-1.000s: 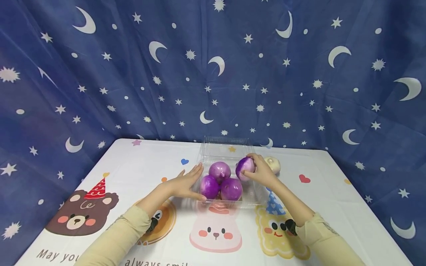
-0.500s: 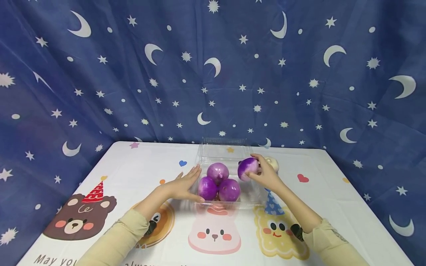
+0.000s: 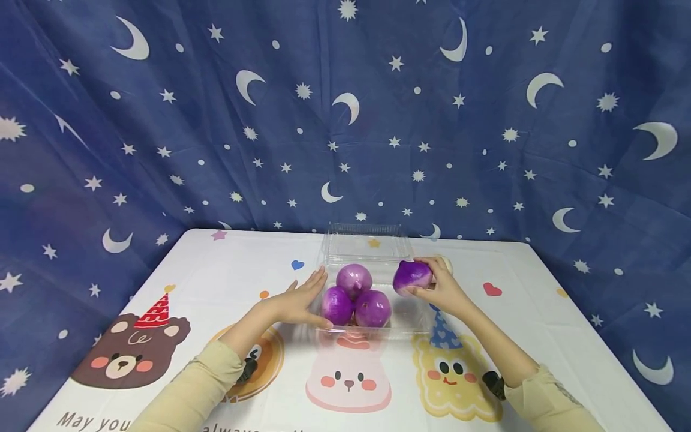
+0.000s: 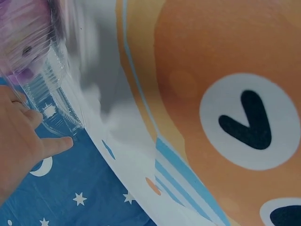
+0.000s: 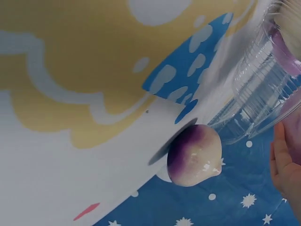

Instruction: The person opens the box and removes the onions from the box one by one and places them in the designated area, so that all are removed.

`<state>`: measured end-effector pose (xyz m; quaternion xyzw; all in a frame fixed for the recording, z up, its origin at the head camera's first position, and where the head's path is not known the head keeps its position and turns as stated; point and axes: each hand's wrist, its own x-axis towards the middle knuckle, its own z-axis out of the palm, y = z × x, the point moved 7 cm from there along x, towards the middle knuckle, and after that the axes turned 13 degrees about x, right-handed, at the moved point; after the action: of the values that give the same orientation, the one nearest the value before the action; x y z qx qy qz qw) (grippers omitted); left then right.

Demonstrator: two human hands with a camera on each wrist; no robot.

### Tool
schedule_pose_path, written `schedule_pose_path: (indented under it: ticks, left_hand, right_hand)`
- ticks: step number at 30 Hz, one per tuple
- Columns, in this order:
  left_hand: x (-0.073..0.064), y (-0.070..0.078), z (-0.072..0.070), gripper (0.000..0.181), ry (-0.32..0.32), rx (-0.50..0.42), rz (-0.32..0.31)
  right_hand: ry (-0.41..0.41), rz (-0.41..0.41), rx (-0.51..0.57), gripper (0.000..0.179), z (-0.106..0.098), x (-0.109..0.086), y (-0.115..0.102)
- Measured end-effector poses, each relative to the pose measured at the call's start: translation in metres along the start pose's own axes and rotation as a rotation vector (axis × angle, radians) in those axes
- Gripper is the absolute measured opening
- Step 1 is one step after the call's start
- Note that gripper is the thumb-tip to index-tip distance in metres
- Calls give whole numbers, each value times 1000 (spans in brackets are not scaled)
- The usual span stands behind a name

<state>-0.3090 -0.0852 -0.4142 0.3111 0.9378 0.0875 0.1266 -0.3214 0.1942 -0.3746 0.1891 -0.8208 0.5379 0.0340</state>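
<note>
A clear plastic clamshell box (image 3: 402, 324) stands on the table with its lid (image 3: 351, 245) laid back. Inside its left part sit three glossy purple onions, one behind (image 3: 354, 281) and two in front, left (image 3: 337, 306) and right (image 3: 373, 309). My right hand (image 3: 447, 293) grips a fourth, purple-and-white onion (image 3: 410, 277) over the box's right side, its pointed purple end upward. My left hand (image 3: 296, 304) rests along the box's left wall with fingers spread and extended. Another purple-and-white onion (image 5: 195, 155) lies outside the box, mostly hidden behind my right hand in the head view.
A white tablecloth (image 3: 259, 252) printed with cartoon animals, hearts and lettering covers the table. Behind the far edge hangs a dark blue curtain (image 3: 378, 108) with moons and stars. The open lid reaches back close to that curtain.
My right hand has moved slightly right with the onion and turned it, so its purple pointed end now shows upward. My left hand stays at the box's left wall.
</note>
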Motion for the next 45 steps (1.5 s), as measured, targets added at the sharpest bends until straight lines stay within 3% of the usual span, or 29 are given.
schedule_pose_path:
  ticks: [5, 13, 21, 31, 45]
  left_hand:
    - [1, 1, 1, 115, -7, -7, -9]
    - [0, 2, -5, 114, -46, 30, -26]
    - [2, 2, -5, 115, -106, 41, -39]
    - [1, 0, -2, 113, -111, 33, -52]
    - [2, -1, 1, 111, -126, 69, -66]
  right_hand:
    - [-5, 0, 39, 61, -5, -6, 0]
    - [25, -11, 12, 59, -15, -11, 1]
    - [15, -36, 35, 71, -20, -15, 2]
    - [68, 100, 25, 68, -30, -22, 16]
    - [121, 150, 63, 73, -48, -25, 22]
